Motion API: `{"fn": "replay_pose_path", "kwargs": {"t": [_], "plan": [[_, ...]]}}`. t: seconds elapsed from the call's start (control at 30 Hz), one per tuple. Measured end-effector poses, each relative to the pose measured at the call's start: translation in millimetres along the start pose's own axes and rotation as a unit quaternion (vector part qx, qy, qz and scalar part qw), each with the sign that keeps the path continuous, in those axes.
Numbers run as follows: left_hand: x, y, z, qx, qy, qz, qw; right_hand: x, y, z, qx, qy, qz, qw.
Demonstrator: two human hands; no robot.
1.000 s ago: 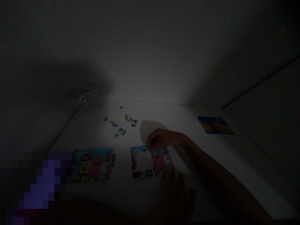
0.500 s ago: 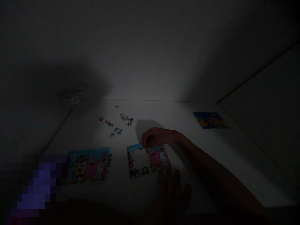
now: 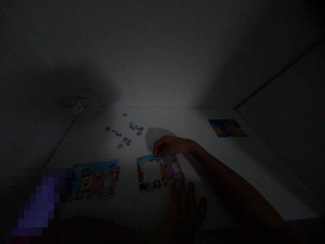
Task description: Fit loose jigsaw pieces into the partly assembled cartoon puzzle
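Note:
A partly assembled jigsaw puzzle (image 3: 169, 172) with cartoon figures lies on the white table, a bare gap left of its middle. At its top edge my right hand (image 3: 169, 145) is closed, with thumb and fingers pinched together. What the pinch holds, if anything, is hidden. Palm down, my left hand (image 3: 186, 203) lies with fingers stretched apart, their tips at the puzzle's lower right edge. Loose puzzle pieces (image 3: 125, 139) are scattered beyond the puzzle to the left. Left of the puzzle is a flat picture sheet (image 3: 98, 179) with similar figures and a barcode.
A dark blue picture card (image 3: 228, 128) lies at the far right of the white table (image 3: 177, 120). Pale round-topped objects (image 3: 76, 101) stand at the back left corner, too dim to identify. Walls enclose the table. The scene is very dark, and a pixelated patch covers the lower left.
The whole view has shifted slightly. My right hand's fingertips sit a touch higher at the puzzle's top edge. My left hand stays flat in nearly the same spot.

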State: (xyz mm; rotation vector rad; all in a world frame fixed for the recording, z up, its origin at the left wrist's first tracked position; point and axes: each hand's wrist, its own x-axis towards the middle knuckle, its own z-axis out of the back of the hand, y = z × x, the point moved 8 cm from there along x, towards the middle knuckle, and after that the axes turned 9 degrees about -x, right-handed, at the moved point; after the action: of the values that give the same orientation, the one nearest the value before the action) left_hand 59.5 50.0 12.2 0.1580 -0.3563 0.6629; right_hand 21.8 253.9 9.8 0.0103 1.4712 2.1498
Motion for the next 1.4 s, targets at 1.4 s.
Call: {"fn": "replay_pose_path", "kwargs": {"t": [1.4], "plan": [[-4.9,-6.4,-9.6,0.012,-0.015,0.026,0.999,-9.8,22.5,-4.5,-0.223,0.011,0.001,0.975]]}}
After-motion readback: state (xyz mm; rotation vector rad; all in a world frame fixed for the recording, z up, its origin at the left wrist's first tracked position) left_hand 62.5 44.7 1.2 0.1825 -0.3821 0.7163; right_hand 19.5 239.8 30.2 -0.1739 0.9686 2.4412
